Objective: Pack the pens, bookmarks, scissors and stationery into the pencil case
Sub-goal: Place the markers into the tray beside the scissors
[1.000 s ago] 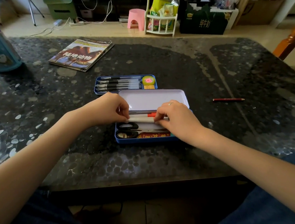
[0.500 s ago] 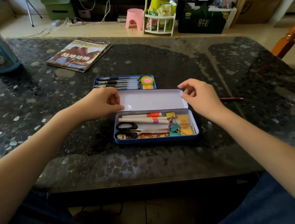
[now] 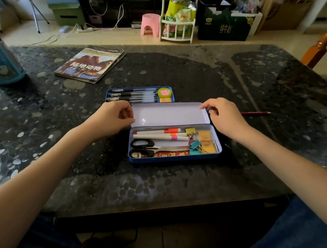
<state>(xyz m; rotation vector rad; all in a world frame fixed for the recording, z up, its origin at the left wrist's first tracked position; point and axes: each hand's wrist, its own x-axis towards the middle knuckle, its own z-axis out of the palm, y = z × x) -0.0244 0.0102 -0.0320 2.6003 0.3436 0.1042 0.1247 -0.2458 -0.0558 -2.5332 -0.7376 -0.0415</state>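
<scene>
My left hand (image 3: 110, 118) sits at the left end of the lid (image 3: 169, 113), fingers curled against its edge; I cannot tell whether they pinch it. My right hand (image 3: 223, 115) is at the lid's right end, fingertips curled onto the rim, about where it was half a second ago. A second ago both hands were down in the case (image 3: 175, 158) on the markers (image 3: 159, 135); now they are up at the lid, which stands open and tilted back. In the case lie two markers, scissors (image 3: 151, 149), a red bookmark (image 3: 173, 154), binder clips (image 3: 194, 144) and yellow notes (image 3: 206, 141). Behind the lid the tray (image 3: 173, 95) holds black pens (image 3: 133, 96) and tape (image 3: 164, 92), unchanged. A red pencil (image 3: 255, 113) lies on the surface (image 3: 193, 72) right of my right hand.
</scene>
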